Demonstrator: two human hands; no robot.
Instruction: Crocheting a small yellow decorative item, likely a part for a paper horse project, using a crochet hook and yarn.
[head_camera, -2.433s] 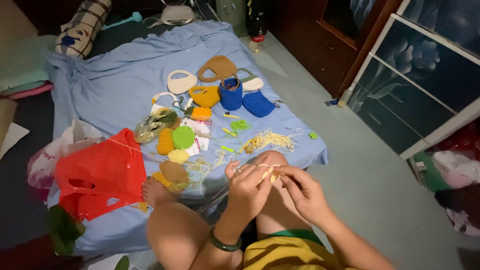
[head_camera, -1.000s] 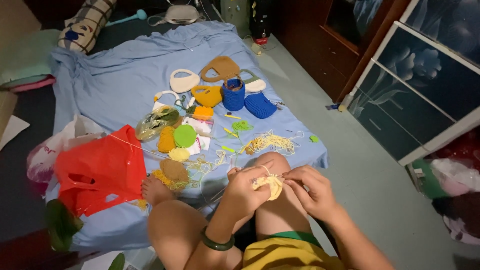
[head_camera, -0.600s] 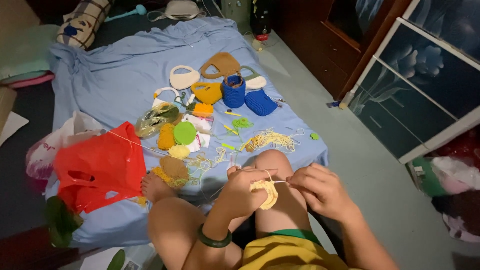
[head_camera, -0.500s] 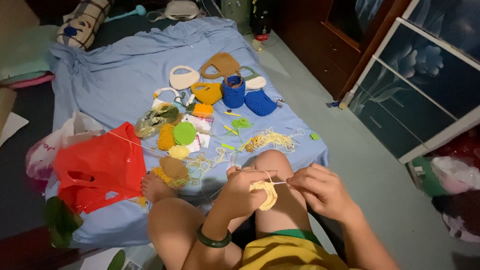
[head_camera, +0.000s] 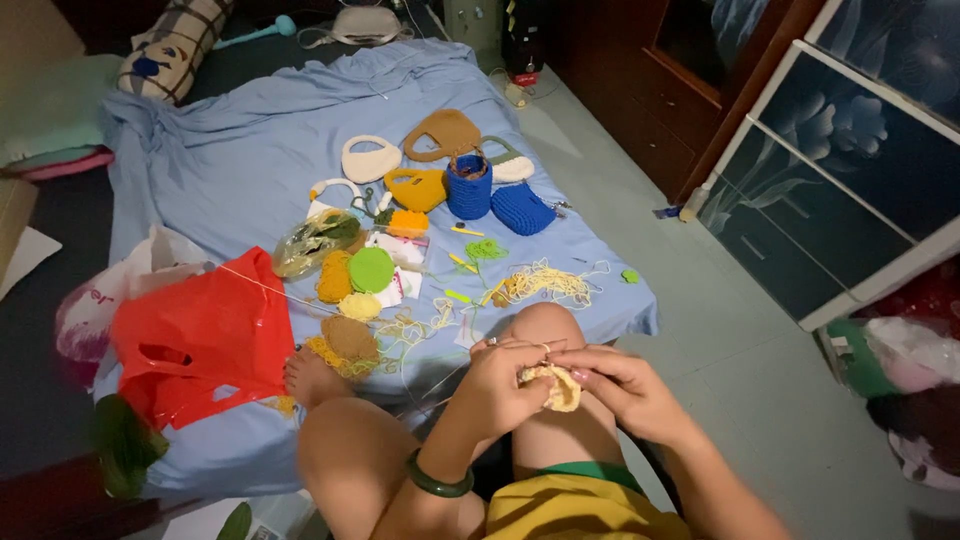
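I sit on the floor with my knees up. My left hand (head_camera: 505, 385) and my right hand (head_camera: 620, 388) meet above my right knee, both pinching a small pale-yellow crochet piece (head_camera: 556, 386). A thin yarn strand (head_camera: 440, 380) runs from it down toward the blue sheet (head_camera: 250, 170). My left wrist wears a dark green bangle (head_camera: 437, 479). A crochet hook is not clearly visible.
On the sheet lie several crocheted bags: tan (head_camera: 443, 132), cream (head_camera: 370, 158), yellow (head_camera: 417, 187) and blue (head_camera: 470, 186). Round crochet pieces (head_camera: 370, 268) and loose yarn (head_camera: 545, 282) lie nearer. A red plastic bag (head_camera: 200, 335) sits at my left foot. Dark cabinets (head_camera: 850, 170) stand to the right.
My hands stay over the knee with the yellow piece. The right hand pulled slightly away to the right, then came back close against the piece.
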